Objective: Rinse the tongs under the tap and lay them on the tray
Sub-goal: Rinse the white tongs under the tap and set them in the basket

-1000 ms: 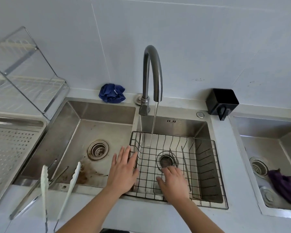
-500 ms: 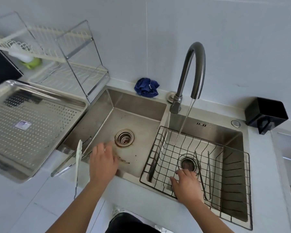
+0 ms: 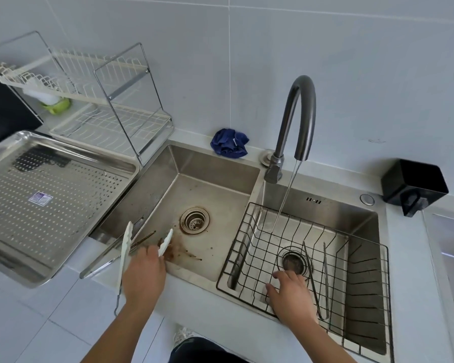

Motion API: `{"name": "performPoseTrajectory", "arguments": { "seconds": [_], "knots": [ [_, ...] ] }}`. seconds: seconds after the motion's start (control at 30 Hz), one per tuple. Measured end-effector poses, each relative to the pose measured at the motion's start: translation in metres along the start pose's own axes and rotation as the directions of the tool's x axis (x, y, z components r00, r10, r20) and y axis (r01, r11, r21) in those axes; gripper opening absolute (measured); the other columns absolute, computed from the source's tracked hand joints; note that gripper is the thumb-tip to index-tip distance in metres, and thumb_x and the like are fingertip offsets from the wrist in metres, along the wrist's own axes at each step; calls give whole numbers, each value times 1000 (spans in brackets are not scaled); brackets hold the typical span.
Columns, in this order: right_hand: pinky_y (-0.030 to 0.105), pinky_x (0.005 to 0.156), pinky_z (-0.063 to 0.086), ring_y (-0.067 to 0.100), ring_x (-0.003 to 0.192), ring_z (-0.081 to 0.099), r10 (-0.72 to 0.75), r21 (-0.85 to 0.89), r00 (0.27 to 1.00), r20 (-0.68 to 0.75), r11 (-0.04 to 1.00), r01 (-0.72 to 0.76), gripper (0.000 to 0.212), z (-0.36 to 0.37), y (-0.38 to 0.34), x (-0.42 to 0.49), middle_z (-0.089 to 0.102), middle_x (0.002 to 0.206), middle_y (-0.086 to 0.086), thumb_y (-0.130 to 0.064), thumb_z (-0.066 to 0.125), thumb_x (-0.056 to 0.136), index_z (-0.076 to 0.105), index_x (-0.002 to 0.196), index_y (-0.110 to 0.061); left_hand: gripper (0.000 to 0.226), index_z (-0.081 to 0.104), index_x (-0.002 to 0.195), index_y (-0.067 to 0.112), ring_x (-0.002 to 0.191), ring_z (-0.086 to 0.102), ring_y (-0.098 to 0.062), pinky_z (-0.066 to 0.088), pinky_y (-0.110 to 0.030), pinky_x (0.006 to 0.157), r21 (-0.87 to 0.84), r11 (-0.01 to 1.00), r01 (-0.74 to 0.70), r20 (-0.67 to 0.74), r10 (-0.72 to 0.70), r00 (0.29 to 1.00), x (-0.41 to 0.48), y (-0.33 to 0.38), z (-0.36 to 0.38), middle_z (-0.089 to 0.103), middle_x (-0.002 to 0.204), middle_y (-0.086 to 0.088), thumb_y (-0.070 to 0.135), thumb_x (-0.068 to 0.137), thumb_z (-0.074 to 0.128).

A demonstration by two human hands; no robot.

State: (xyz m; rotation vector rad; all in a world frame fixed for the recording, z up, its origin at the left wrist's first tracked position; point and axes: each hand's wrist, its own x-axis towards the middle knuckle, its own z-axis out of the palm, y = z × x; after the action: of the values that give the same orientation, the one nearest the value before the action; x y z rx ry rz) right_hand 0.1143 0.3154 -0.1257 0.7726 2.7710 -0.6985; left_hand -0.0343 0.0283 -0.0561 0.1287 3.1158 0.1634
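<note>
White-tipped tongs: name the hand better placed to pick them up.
Left. The left hand lies on the white-tipped tongs at the left basin's front edge; the right hand rests in the wire basket, farther off.

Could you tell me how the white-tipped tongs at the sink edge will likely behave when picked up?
The white-tipped tongs stand sprung open in a V, so they would probably spring back unless squeezed. Their thin metal arms suggest they are light. Their tips overhang the sink, with the left hand over one arm, so a nudge might tip them in.
</note>
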Motion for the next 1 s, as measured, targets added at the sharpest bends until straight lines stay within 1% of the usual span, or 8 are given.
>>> {"name": "performPoseTrajectory", "arguments": {
  "seconds": [0.3, 0.47, 0.57, 0.67, 0.73, 0.8, 0.9, 1.0],
  "knots": [
    [31, 100, 44, 17, 125, 45, 29, 29, 999, 45, 999, -31, 42, 1, 0, 2, 57, 130, -7, -45, 54, 96, 57, 134, -27, 31, 69, 92, -1, 52, 56, -22, 44, -28, 35, 31, 944, -328, -216, 327, 920, -3, 40, -41, 60, 71, -10, 1, 67, 88],
    [29, 96, 42, 18, 128, 46, 80, 219, 991, 107, 970, -102, 39, -12, -5, 9, 61, 129, -8, -41, 60, 96, 61, 132, -25, 24, 70, 98, 3, 65, 58, -23, 51, -33, 46, -84, 859, -504, -356, 447, 821, 0, 85, -55, 63, 81, -7, 3, 76, 82],
    [31, 93, 49, 14, 115, 58, 98, 425, 990, 103, 895, -133, 32, -33, -16, 17, 66, 116, -11, -34, 65, 94, 66, 124, -23, 12, 67, 105, 16, 78, 64, -16, 52, -33, 65, -584, 738, -338, -183, 286, 941, -2, 111, -61, 65, 92, 5, 12, 94, 66],
    [33, 91, 54, 11, 102, 66, 139, 615, 987, 81, 773, -159, 24, -59, -30, 24, 70, 106, -11, -30, 68, 94, 68, 117, -22, 22, 72, 106, 26, 77, 70, -16, 59, -35, 66, -962, 252, 110, 178, 269, 947, -3, 130, -63, 72, 89, -2, 12, 101, 55],
    [32, 90, 54, 9, 100, 67, 149, 684, 988, 49, 715, -142, 21, -75, -38, 28, 71, 105, -12, -31, 66, 95, 68, 116, -26, 23, 75, 107, 16, 65, 63, -22, 57, -37, 65, -911, -118, 396, 346, 304, 888, -3, 140, -64, 64, 78, -9, 8, 100, 54],
    [31, 90, 55, 7, 102, 66, 147, 749, 989, 22, 653, -114, 19, -88, -44, 30, 70, 107, -14, -36, 62, 98, 67, 116, -31, 26, 71, 115, 6, 58, 50, -18, 45, -33, 58, -777, -336, 531, 427, 338, 839, -1, 146, -61, 54, 76, -6, 16, 94, 60],
    [37, 92, 58, 10, 106, 68, 125, 861, 991, 55, 496, -111, 25, -102, -52, 34, 72, 113, -10, -41, 59, 100, 64, 122, -31, 44, 62, 123, 2, 53, 39, -12, 33, -26, 49, -771, -321, 550, 438, 359, 824, 3, 149, -55, 48, 73, 1, 27, 88, 70],
    [38, 81, 62, 23, 98, 74, 42, 950, 996, 83, 297, -91, 26, -111, -60, 37, 77, 106, 5, -36, 50, 105, 70, 118, -25, 32, 62, 120, 7, 50, 38, -10, 35, -23, 44, -893, -57, 447, 407, 323, 854, 3, 147, -54, 46, 60, 4, 11, 89, 70]
  ]
}}
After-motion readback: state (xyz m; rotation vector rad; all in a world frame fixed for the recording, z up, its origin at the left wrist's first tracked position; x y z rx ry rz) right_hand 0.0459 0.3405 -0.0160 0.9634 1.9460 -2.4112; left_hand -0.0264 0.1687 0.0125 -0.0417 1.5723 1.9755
